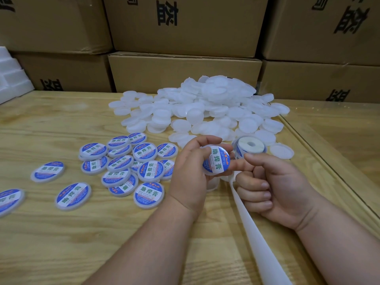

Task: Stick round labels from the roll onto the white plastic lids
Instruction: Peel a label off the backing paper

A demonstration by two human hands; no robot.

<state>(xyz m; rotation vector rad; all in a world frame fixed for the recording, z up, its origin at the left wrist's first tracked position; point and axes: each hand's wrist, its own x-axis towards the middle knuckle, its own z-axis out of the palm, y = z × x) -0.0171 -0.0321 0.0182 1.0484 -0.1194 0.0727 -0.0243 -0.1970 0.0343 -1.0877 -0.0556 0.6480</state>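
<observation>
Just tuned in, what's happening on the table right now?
A person is labelling lids. The left hand holds a lid with a blue-and-white label on it, and the right hand's thumb is at its edge. The label roll stands just behind, its empty backing strip trailing toward the camera. Finished lids lie left; a pile of blank lids waits behind.

Left hand (190, 171) and right hand (273, 190): both bare, ungloved, ringless; forearms uncovered, short plain nails, no wristwear.
</observation>
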